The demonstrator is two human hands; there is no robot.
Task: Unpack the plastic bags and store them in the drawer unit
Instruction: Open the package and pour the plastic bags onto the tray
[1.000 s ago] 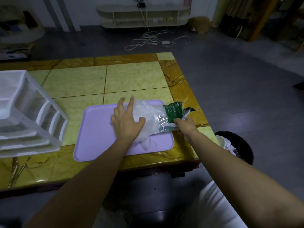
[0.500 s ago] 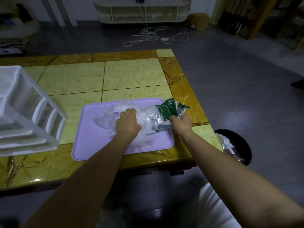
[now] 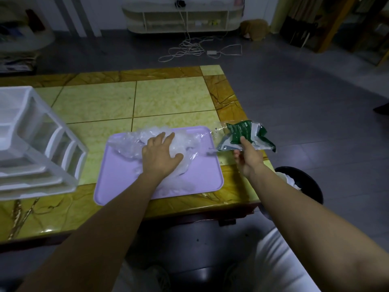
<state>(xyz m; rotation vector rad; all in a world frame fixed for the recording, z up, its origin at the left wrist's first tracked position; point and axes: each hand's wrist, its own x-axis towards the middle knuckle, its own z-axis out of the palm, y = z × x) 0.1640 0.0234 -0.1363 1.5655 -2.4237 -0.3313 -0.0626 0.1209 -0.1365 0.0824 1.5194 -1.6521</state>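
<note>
Head view. The left hand (image 3: 161, 154) lies flat, palm down, on a heap of clear crumpled plastic bags (image 3: 130, 142), fingers spread wide and pointing toward 12 o'clock, thumb out toward 3 o'clock. The heap rests on the far half of a lilac rectangular plastic tray (image 3: 117, 186). At 3 o'clock of the tray, just past its right edge, the right hand (image 3: 248, 159) pinches a green-and-white printed plastic wrapper (image 3: 240, 129) between thumb and fingers and holds it raised above the table edge; a clear strip of the wrapper reaches back toward the heap. The tray sits on a yellow-tiled table with brown marbled border (image 3: 168, 98). At 9 o'clock of the tray stands a white translucent plastic drawer unit (image 3: 42, 148), apart from the bags. At 4 o'clock, on the floor beside the table, stands a black round bin (image 3: 311, 182)
</note>
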